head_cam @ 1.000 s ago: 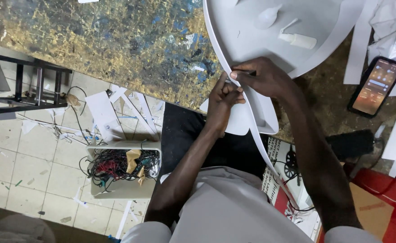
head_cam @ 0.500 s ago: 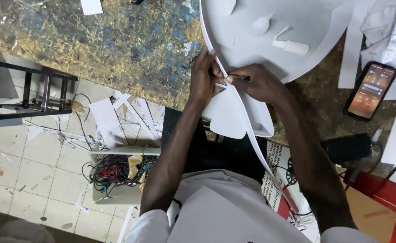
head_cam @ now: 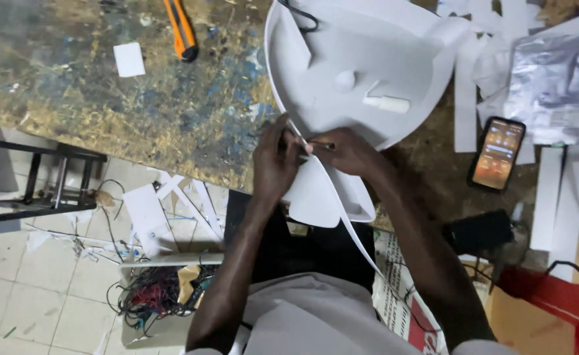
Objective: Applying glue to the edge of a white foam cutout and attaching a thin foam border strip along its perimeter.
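A large white foam-board model [head_cam: 368,59] lies on the paint-stained workbench [head_cam: 72,98]. A long white strip [head_cam: 358,243] runs along its near edge and trails down over my lap. My left hand [head_cam: 273,164] pinches that strip against the model's edge. My right hand [head_cam: 345,151] grips the strip right beside it, with what looks like a thin stick between the fingers. A white curved flap [head_cam: 312,197] hangs below both hands. A small white tube [head_cam: 387,103] rests inside the model.
An orange utility knife [head_cam: 181,29] and a small white square [head_cam: 129,59] lie on the bench at left. A lit phone [head_cam: 497,154] sits at right among white strips and a silver bag [head_cam: 556,92]. Tangled wires [head_cam: 151,296] lie on the tiled floor.
My left hand rose from below the model's edge to meet the right hand at the strip. The view shifted down, bringing the knife and more of the bench into sight.
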